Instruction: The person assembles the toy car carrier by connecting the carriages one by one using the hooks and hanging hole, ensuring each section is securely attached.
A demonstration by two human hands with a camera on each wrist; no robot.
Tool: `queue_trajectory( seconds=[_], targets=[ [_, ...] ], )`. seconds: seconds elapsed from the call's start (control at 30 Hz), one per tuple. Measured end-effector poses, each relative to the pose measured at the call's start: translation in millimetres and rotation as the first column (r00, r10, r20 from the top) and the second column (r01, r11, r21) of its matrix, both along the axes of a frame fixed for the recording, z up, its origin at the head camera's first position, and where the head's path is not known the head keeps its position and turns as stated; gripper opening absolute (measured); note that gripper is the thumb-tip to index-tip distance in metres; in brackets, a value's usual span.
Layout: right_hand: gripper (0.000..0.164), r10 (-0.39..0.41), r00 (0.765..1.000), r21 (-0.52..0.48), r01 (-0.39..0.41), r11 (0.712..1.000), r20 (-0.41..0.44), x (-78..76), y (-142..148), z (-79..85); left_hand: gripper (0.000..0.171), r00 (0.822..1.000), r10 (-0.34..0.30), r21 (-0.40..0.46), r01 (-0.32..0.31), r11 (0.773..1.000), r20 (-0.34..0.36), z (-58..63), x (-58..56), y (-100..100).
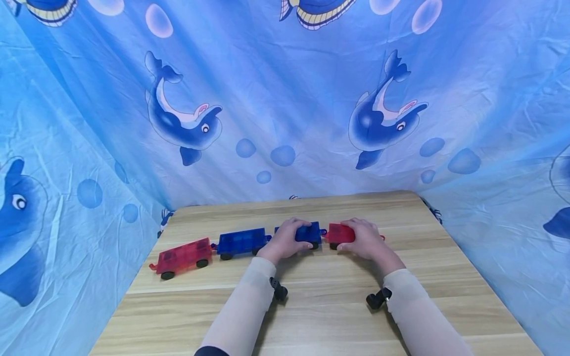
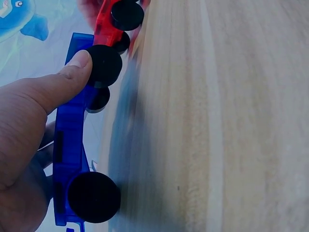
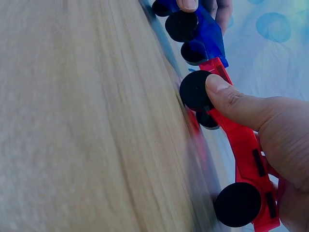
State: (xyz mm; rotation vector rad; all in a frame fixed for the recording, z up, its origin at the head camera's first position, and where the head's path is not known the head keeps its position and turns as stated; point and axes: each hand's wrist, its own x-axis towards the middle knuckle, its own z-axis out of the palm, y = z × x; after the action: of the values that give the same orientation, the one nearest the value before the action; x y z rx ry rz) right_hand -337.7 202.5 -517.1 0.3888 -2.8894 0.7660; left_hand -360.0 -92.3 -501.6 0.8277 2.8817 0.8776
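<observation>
Four-wheeled toy train cars with flat translucent bodies stand in a row across the wooden table (image 1: 320, 316). My left hand (image 1: 287, 241) grips a blue train car (image 1: 315, 231) from above, its thumb (image 2: 79, 60) pressed by a black wheel (image 2: 107, 65). With my right hand (image 1: 366, 240) I hold the red train car (image 1: 339, 232) at the right end, thumb (image 3: 217, 86) against its wheel (image 3: 194, 91). Hook and ring of these two cars meet between my hands. Both bodies are partly hidden by my fingers.
Left of my hands, another blue train car (image 1: 242, 241) is followed by a second red train car (image 1: 184, 254) at the left end, angled toward the front. A blue curtain (image 1: 285, 99) printed with dolphins hangs around the table's back and sides.
</observation>
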Motion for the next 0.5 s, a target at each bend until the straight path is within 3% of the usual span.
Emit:
queue_trajectory(
  seconds=[0.5],
  targets=[
    [0.091, 0.006, 1.000, 0.010, -0.006, 1.000, -0.001, 0.3, -2.2, -0.1, 0.062, 1.000, 0.015, -0.018, -0.015, 1.000, 0.002, 3.3, 1.1, 1.2]
  ],
)
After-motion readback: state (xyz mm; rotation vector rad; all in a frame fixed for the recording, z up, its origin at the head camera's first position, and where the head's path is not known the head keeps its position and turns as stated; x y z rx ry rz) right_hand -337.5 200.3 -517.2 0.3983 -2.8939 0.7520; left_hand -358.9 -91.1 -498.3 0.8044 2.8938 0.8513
